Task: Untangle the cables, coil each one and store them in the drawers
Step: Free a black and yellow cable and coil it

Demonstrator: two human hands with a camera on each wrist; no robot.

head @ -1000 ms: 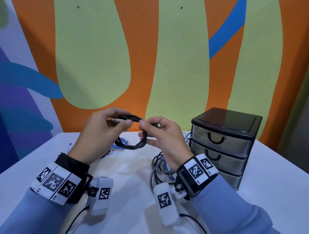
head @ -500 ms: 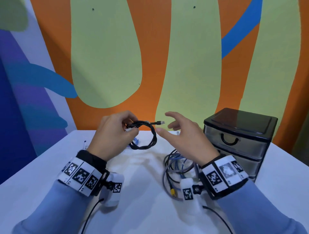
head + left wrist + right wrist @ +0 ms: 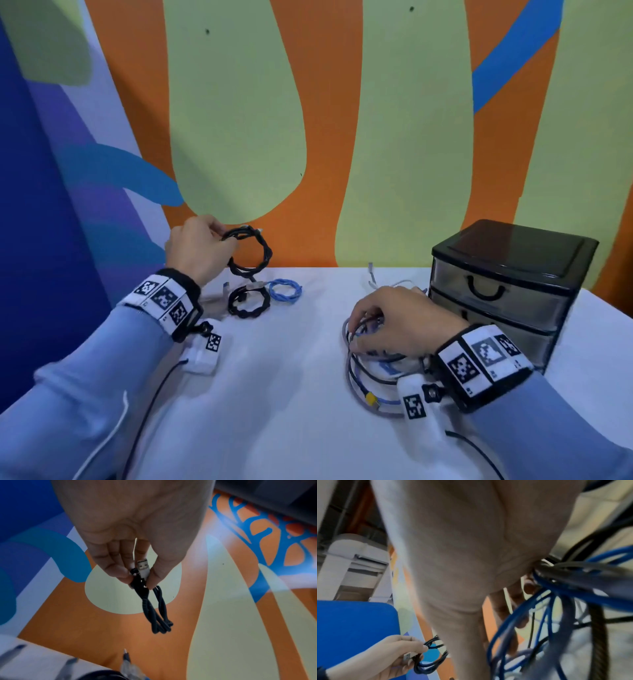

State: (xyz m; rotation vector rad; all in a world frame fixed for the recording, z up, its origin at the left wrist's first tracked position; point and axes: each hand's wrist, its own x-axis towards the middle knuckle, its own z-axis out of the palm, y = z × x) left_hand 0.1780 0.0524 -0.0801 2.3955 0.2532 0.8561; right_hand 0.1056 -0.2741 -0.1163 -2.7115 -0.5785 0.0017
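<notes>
My left hand (image 3: 197, 250) pinches a finished black coil (image 3: 250, 251) above the tabletop (image 3: 291, 394), over two coils already laid down, one black (image 3: 248, 301), one blue (image 3: 284, 290). My right hand (image 3: 394, 322) curls into the tangle (image 3: 368, 377) (blue, grey, black) beside the drawers (image 3: 507, 291), all closed. Nothing's stored yet.

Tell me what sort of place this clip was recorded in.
Probably an indoor recording space or office corner: a white table against a painted mural wall, with a small black drawer unit and tangled cables on it.
</notes>
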